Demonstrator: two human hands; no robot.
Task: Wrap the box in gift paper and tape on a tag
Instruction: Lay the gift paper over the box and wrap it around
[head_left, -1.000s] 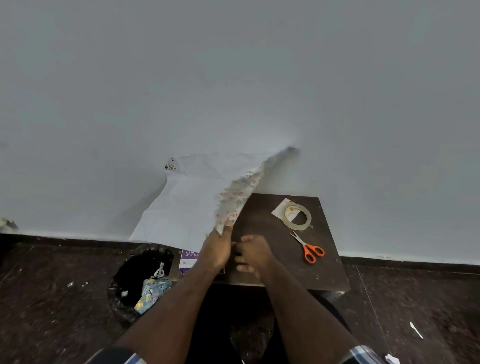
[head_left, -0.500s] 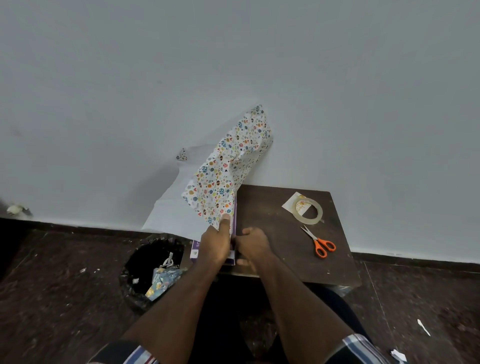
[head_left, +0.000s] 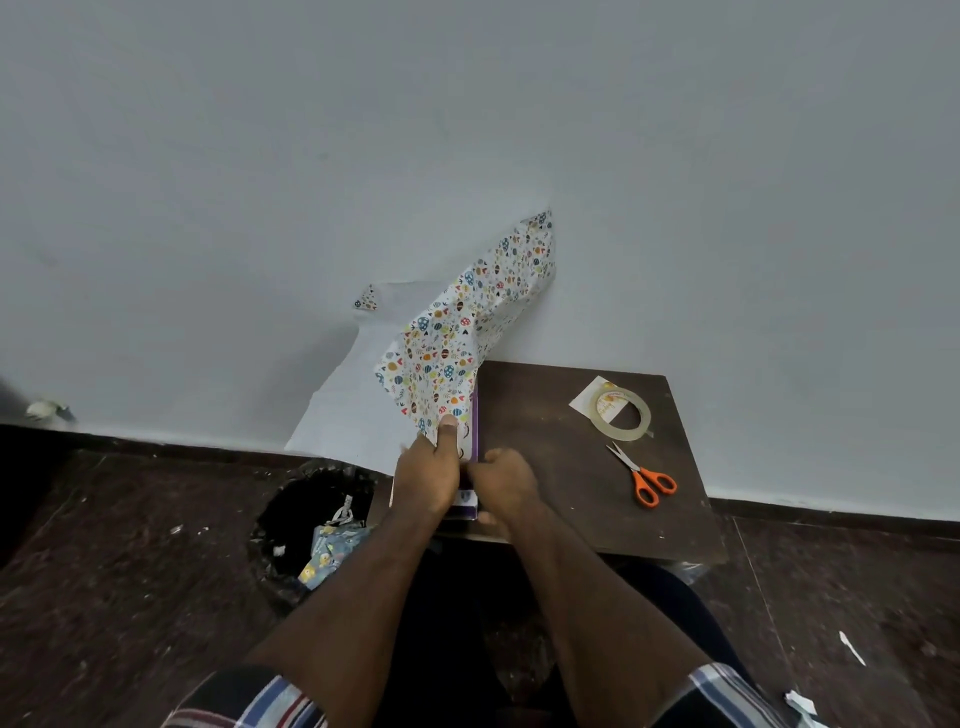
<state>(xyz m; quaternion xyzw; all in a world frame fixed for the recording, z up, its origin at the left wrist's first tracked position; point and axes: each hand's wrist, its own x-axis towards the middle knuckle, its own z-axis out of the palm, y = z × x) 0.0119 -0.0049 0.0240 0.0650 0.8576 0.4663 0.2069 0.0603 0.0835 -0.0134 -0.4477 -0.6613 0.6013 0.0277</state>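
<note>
A round black waste bin (head_left: 306, 525) with scraps of paper sits on the dark floor at the left. Beside it, the left hand (head_left: 426, 475) pinches a corner of the white gift paper printed with coloured eggs (head_left: 457, 332), lifting it up against the grey wall. The purple and white box (head_left: 469, 467) lies under it at the left edge of the dark brown wooden desk (head_left: 561, 467). The right hand (head_left: 506, 486) curls at the box's near end, seemingly gripping it. Further right lie a clear tape roll (head_left: 621, 415) and orange-handled scissors (head_left: 644, 475).

Egg-patterned gift paper (head_left: 457, 343) rises against the wall, half-covering the purple-edged box (head_left: 470, 457) at the surface's (head_left: 561, 467) left edge.
</note>
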